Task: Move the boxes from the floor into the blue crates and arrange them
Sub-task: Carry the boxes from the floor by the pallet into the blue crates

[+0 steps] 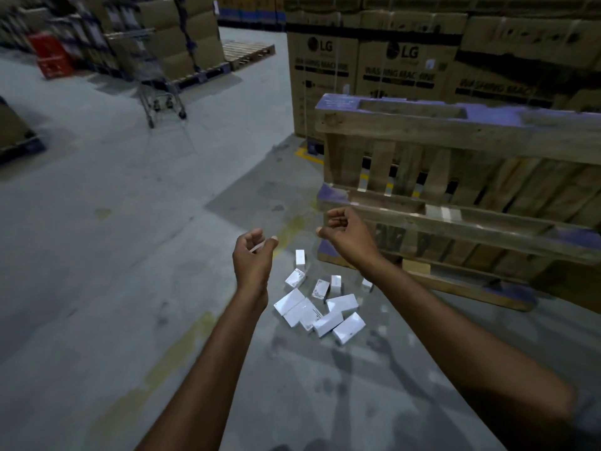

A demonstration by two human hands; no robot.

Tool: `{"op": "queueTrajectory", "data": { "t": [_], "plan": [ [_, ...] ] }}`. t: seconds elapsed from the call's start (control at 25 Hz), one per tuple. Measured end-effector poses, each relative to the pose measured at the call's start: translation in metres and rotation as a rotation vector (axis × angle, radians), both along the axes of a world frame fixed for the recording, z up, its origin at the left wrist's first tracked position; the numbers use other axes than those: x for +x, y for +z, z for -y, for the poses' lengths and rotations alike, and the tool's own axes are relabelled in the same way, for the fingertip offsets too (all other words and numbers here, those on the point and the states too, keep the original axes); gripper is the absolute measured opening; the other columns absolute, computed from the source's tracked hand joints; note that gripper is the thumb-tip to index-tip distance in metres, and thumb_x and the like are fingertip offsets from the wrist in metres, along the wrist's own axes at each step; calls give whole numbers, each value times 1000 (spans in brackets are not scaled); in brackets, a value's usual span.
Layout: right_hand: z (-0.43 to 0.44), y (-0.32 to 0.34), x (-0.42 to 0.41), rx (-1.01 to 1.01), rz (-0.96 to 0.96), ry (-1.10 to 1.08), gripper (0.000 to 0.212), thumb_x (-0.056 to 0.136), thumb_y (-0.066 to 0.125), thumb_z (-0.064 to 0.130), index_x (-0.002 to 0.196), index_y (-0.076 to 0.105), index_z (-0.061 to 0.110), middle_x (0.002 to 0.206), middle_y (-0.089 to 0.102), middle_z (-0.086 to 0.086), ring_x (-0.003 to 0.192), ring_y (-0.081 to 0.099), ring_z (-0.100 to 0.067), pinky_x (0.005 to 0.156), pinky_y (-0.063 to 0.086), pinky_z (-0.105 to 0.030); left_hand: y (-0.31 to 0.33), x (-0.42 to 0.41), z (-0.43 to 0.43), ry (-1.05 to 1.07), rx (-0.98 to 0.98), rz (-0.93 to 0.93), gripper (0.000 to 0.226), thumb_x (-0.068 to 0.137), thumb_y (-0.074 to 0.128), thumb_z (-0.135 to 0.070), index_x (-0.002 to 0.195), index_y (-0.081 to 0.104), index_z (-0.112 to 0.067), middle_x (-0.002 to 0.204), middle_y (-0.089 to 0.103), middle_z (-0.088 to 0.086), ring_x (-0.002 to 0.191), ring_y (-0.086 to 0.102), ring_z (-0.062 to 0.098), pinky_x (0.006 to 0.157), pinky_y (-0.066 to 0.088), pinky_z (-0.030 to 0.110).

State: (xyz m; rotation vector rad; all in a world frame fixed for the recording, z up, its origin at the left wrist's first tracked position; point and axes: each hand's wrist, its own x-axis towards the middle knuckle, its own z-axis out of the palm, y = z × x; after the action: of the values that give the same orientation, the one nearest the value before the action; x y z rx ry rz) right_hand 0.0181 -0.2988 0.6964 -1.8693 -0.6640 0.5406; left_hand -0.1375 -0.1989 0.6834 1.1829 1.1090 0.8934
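— Where do the white boxes (320, 304) lie?

— In a loose heap on the grey floor (130, 222), some flat, some on edge, several touching. They are below and between the person's two bare forearms.

— And the hands?

— Both are raised above the heap, apart from it. The left hand (253, 255) has its fingers curled toward the thumb, with a faint pale streak at the fingertips. Whether its grip pinches something cannot be told. The right hand (344, 232) is curled inward too, thumb out, and its grip is equally unclear.

— What crowds the spot?

— A wooden pallet (455, 177) stands on its edge just right of the heap, tilted back, with blue paint on its blocks. One small box sits close to its foot. Behind it rise brown washing machine cartons (400, 66).

— And on the other side?

— The floor runs out leftward to a wire trolley (159, 89), well apart from the boxes. Beyond it are stacked cartons (182, 37) on pallets, a red crate (48, 55) and a flat pallet (248, 52). A worn yellow line (156, 369) crosses the floor beneath the left forearm.
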Motion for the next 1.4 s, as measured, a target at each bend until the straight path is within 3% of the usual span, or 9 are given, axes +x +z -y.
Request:
{"op": "queueTrajectory", "data": {
  "t": [0.32, 0.52, 0.72, 1.12, 1.4],
  "plan": [
    [-113, -64, 52, -79, -56, -91, 43, 79, 81, 29, 115, 60, 22, 112, 64, 1, 100, 63, -12, 95, 55, -38, -67, 66, -128, -130, -72, -97, 32, 87, 76, -13, 118, 65, -15, 120, 68, 4, 97, 63, 12, 82, 48, 28],
    [-182, -128, 91, -138, -128, -193, 44, 76, 82, 30, 114, 59, 27, 110, 65, 6, 96, 63, -6, 92, 56, -36, -124, 127, -211, -234, -76, -159, 32, 86, 77, -13, 116, 65, -14, 116, 68, 2, 90, 63, 8, 75, 47, 18],
    [-222, -216, 132, -173, -188, -223, 42, 76, 82, 26, 111, 59, 25, 110, 68, 0, 99, 67, -15, 93, 57, -39, -212, 167, -260, -273, -111, -247, 31, 86, 77, -14, 114, 65, -19, 113, 68, -2, 98, 65, 14, 80, 48, 21],
    [-198, -431, 182, -369, -256, -231, 42, 79, 79, 23, 117, 62, 21, 107, 66, 5, 95, 65, -12, 81, 52, -29, -442, 160, -220, -157, -303, -400, 28, 89, 73, -15, 116, 68, -15, 105, 68, -1, 81, 60, 7, 71, 47, 24],
    [-164, -468, 174, -401, -332, -251, 44, 76, 81, 18, 115, 61, 20, 110, 66, -1, 99, 66, -17, 90, 56, -38, -478, 152, -176, -193, -416, -409, 21, 88, 74, -17, 108, 70, -21, 101, 69, -9, 87, 64, 8, 73, 45, 20]
  ]
}}
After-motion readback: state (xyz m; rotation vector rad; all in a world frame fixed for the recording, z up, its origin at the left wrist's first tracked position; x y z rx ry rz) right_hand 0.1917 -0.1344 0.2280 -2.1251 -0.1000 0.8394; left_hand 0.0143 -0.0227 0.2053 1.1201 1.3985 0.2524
